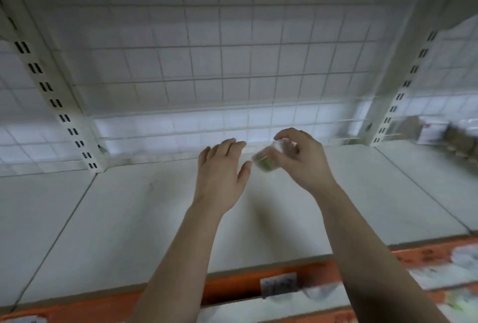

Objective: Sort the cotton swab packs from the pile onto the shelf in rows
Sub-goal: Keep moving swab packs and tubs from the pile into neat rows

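Swab pack pinched in right hand over shelf; left hand spread flat beside, fingers relaxed.

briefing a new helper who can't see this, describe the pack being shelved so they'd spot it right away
Look at the wide white shelf backed by a wire grid. Above its rear middle, the right hand grips a small clear pack with green inside. It is the only item over that shelf; the open left hand beside it holds nothing.
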Motion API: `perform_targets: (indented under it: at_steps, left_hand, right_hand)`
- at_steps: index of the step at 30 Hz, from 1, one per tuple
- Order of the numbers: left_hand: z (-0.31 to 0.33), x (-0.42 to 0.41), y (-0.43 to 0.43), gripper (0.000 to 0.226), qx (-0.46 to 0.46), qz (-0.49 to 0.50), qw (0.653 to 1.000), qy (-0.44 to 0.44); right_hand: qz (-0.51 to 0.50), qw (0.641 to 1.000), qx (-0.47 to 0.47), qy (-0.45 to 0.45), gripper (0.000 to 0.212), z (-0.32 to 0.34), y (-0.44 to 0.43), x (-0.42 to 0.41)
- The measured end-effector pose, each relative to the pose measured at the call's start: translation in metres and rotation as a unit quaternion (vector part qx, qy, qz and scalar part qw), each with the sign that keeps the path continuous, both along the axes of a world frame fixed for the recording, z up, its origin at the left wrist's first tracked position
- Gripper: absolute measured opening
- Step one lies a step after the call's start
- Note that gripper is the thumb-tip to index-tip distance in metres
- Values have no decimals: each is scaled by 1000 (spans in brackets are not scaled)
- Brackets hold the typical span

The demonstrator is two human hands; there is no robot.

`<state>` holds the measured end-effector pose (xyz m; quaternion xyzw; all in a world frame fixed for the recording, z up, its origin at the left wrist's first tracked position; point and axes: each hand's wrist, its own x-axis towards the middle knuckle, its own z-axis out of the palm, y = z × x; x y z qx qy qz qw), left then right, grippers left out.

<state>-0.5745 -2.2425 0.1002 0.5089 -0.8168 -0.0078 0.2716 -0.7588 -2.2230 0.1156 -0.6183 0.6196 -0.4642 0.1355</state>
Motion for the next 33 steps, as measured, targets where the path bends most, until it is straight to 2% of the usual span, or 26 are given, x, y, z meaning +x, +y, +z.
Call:
perform_targets:
  at_steps: [5, 12, 15, 20, 27, 33]
  left_hand:
    - [4, -93, 38, 43, 1, -66, 998, 2]
    - [-1, -244, 107, 42, -24, -163, 986, 20]
    - [-6, -302, 136, 41, -46, -190, 980, 44]
    - [-9, -382, 179, 42, -51, -235, 969, 51]
    - [-9, -478, 212, 48, -67, -305, 949, 53]
    - [-10, -569, 216, 47, -73, -349, 931, 73]
  right_hand:
    - [-66, 998, 17, -5, 36, 2, 61, -95]
    - [-131, 989, 43, 55, 43, 2, 166, -233]
    - [-169, 981, 38, 93, 41, 4, 207, -281]
    - [-242, 966, 22, 92, 40, 7, 270, -345]
    - [-334, 941, 21, 54, 31, 4, 325, -416]
    - [-372, 925, 22, 76, 33, 3, 342, -487]
